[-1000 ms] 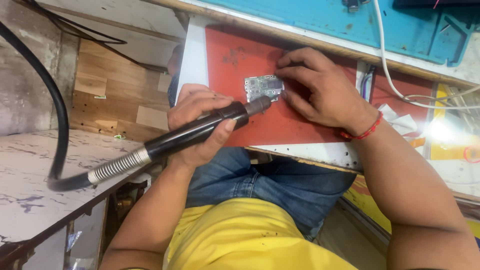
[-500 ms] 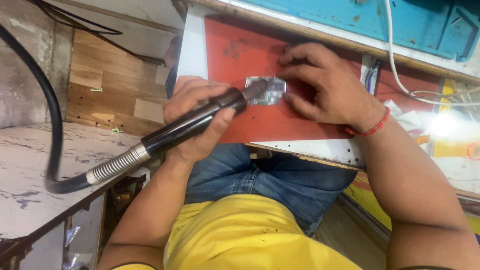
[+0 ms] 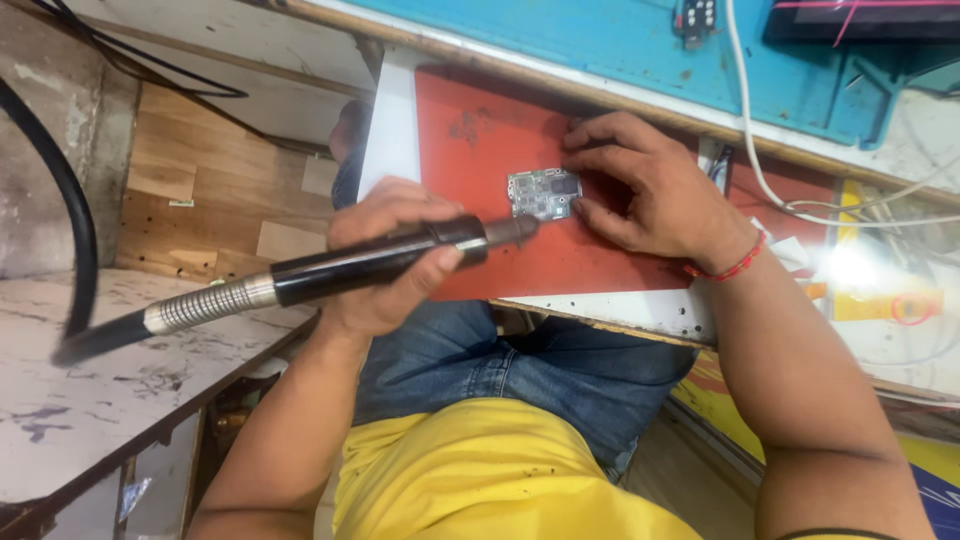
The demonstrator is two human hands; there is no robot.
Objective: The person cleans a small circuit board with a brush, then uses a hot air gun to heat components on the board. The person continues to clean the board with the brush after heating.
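- Red mat lies under both your hands, with the small circuit board on it, just under your right fingertips and just ahead of your left hand.
- Your left hand is closed around the black handpiece; keep that grip firm and the tip low and steady at the board's near edge.
- Your right hand lies spread, fingers pinning the board's far side; press flat, I judge, so it cannot skid.
- Mind the hose trailing off behind your left hand.

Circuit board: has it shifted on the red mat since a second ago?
Cannot tell. The circuit board lies mid-mat on the red mat, steadied by the right hand, as before; the camera itself moved.
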